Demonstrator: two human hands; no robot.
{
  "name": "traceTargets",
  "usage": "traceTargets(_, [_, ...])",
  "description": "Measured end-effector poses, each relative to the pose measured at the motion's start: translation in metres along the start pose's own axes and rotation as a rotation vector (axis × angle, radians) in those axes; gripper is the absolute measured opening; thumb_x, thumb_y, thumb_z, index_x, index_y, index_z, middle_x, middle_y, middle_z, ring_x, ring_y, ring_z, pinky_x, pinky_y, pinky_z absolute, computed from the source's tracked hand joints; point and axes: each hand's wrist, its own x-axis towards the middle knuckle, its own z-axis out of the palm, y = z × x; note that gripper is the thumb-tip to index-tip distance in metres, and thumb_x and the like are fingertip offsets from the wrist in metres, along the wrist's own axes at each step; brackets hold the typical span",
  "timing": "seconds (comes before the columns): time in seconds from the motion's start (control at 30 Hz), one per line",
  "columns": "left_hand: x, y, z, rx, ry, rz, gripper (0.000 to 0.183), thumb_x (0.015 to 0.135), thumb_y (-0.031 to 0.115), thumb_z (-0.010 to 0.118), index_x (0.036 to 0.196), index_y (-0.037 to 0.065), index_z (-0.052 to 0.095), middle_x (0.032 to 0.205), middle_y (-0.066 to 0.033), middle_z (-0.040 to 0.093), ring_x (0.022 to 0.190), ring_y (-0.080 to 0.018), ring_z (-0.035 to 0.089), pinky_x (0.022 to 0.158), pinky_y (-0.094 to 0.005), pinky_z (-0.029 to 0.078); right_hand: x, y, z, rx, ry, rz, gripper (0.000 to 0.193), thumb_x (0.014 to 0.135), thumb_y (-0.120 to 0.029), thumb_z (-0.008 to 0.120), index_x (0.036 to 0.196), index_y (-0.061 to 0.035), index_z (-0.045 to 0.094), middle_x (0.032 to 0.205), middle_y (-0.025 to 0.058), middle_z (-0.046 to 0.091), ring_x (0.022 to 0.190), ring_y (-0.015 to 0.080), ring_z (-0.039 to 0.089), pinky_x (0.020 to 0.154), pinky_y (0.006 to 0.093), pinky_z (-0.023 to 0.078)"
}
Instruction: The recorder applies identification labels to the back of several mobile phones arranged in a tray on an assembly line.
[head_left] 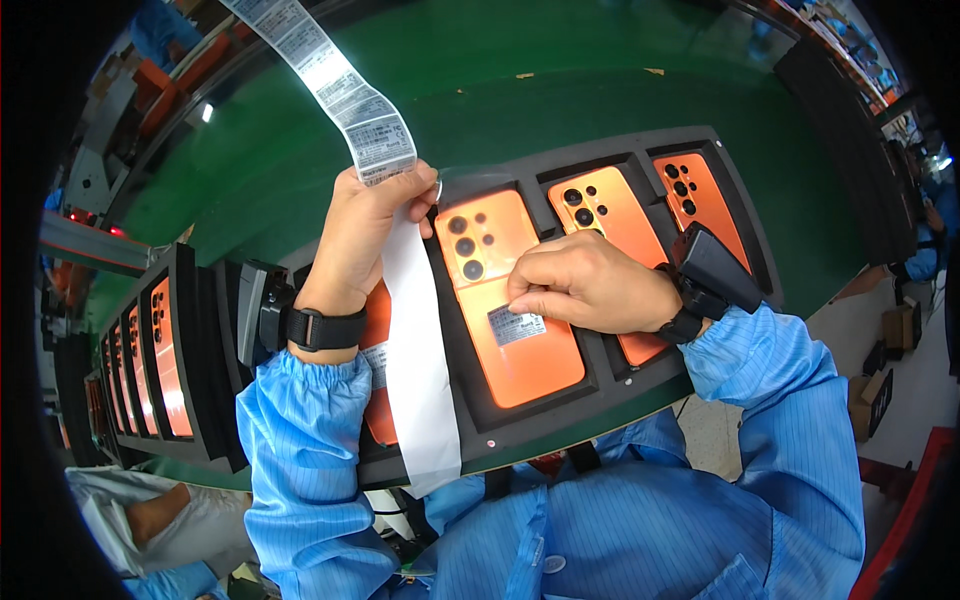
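Observation:
My left hand (362, 230) is closed on a strip of printed labels (345, 95), whose bare white backing (425, 410) hangs down over the tray. My right hand (595, 283) has its fingers pinched at the upper edge of a small printed label (516, 330). That label lies on the back of an orange phone (530, 375) in a black foam tray (605, 148). To the right are two more orange phones, one (625, 215) partly under my right hand and another (718, 220) at the tray's end. A further labelled phone (380, 415) is mostly hidden behind the backing strip.
The tray rests on a green work surface (480, 110). More black foam trays (210, 400) holding orange phones (170, 370) stand at the left. Boxes (870, 405) sit on the floor at the right, and another person's arm (155, 510) shows at the lower left.

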Motion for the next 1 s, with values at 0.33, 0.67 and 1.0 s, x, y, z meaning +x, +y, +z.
traceTargets(0.33, [0.001, -0.001, -0.001, -0.006, -0.021, 0.011, 0.008, 0.081, 0.007, 0.057, 0.077, 0.0, 0.057, 0.068, -0.0049, 0.055, 0.056, -0.009, 0.049, 0.05, -0.0228, 0.045, 0.0, 0.0, 0.0, -0.019, -0.002, -0.018, 0.013, 0.079, -0.015, 0.06, 0.074, -0.0039, 0.056, 0.065, 0.0096, 0.058, 0.062, 0.0277, 0.059, 0.056, 0.0361, 0.045])
traceTargets(0.67, [0.0, -0.002, 0.0, -0.006, -0.004, 0.001, 0.008, 0.081, 0.007, 0.056, 0.076, 0.0, 0.057, 0.068, -0.0049, 0.055, 0.055, -0.0095, 0.05, 0.05, -0.0234, 0.045, -0.007, 0.0, 0.001, -0.25, -0.015, -0.127, 0.012, 0.078, -0.014, 0.064, 0.081, -0.0034, 0.058, 0.073, 0.0071, 0.058, 0.064, 0.023, 0.059, 0.057, 0.0318, 0.047])
traceTargets(1.0, [0.001, -0.002, -0.003, -0.051, -0.019, 0.01, 0.008, 0.081, 0.007, 0.057, 0.085, 0.0, 0.056, 0.069, -0.0047, 0.054, 0.055, -0.0091, 0.051, 0.049, -0.0218, 0.046, 0.021, -0.006, -0.003, -0.697, 0.021, -0.2, 0.075, 0.058, -0.05, 0.074, 0.12, -0.0142, 0.048, 0.131, 0.0146, 0.034, 0.123, 0.0346, 0.03, 0.093, 0.0552, 0.029])
